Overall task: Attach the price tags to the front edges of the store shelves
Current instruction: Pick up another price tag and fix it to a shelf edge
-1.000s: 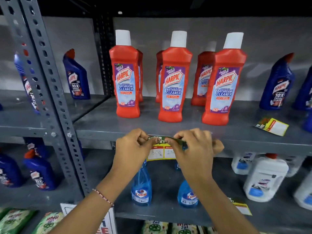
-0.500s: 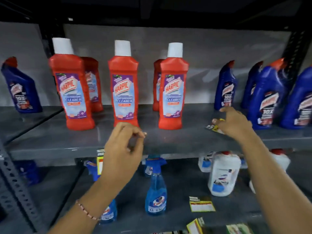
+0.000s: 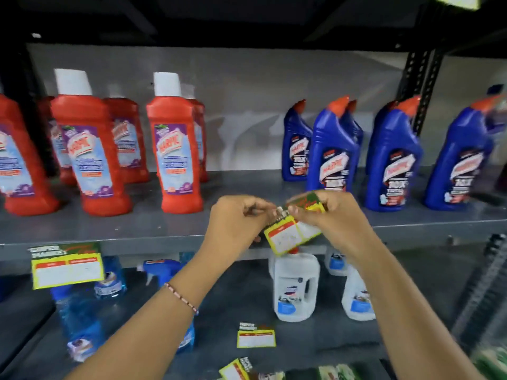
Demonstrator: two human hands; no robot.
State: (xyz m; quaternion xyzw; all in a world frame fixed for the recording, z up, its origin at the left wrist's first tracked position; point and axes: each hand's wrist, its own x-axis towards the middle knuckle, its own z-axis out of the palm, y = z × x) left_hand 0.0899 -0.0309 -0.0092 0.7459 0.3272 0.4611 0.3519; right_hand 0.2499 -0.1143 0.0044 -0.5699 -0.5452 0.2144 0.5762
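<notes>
A yellow-bordered price tag (image 3: 290,235) with a dark green header hangs tilted in front of the grey shelf's front edge (image 3: 153,244). My right hand (image 3: 329,215) pinches the tag's top from the right. My left hand (image 3: 238,220) pinches at its upper left corner, fingers closed on it. Another price tag (image 3: 65,266) is stuck on the same shelf edge at the far left. Two loose price tags lie on the lower shelf, one (image 3: 256,337) flat in the middle and one (image 3: 236,370) near the bottom edge.
Red cleaner bottles (image 3: 175,157) stand on the upper shelf at left, blue toilet-cleaner bottles (image 3: 332,152) at right. Below are blue spray bottles (image 3: 82,319) and white jugs (image 3: 295,286). A perforated black upright (image 3: 422,86) rises at the right.
The view shifted right along the shelf. My right hand picked the tag off the shelf top and brought it to the front edge, where my left hand joined it.
</notes>
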